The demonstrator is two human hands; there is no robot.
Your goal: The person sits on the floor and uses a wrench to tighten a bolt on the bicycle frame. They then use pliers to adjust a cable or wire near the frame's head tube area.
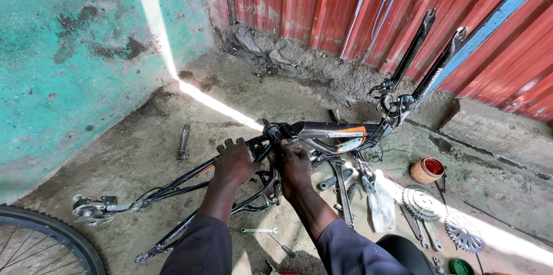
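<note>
Frame: I have a black bicycle frame [322,132] lying upside down on the concrete floor [144,154], rear dropouts toward the lower left, fork [426,50] sticking up at the right against the red corrugated wall [345,4].
Left hand: my left hand [233,162] is closed over a frame tube just left of the bottom bracket, fingers curled down around it.
Right hand: my right hand [295,165] sits just beside the left, fingers wrapped at the bottom bracket area; I cannot tell whether it grips a tool or only the frame.
Bottom bracket: the round shell [272,132] shows just above and between my two hands.
Floor, left: one spanner [183,142] lies apart from the frame, near the green painted wall [75,50].
Floor, near: a small spanner [259,230] and a screwdriver [282,246] lie between my forearms.
Floor, right: several long spanners [344,185] lie under the frame; two toothed sprockets [423,203] sit further right, close to a small round open tin [427,170] with red inside.
Wheel: a spoked wheel [46,240] with tyre shows at the lower left corner.
</note>
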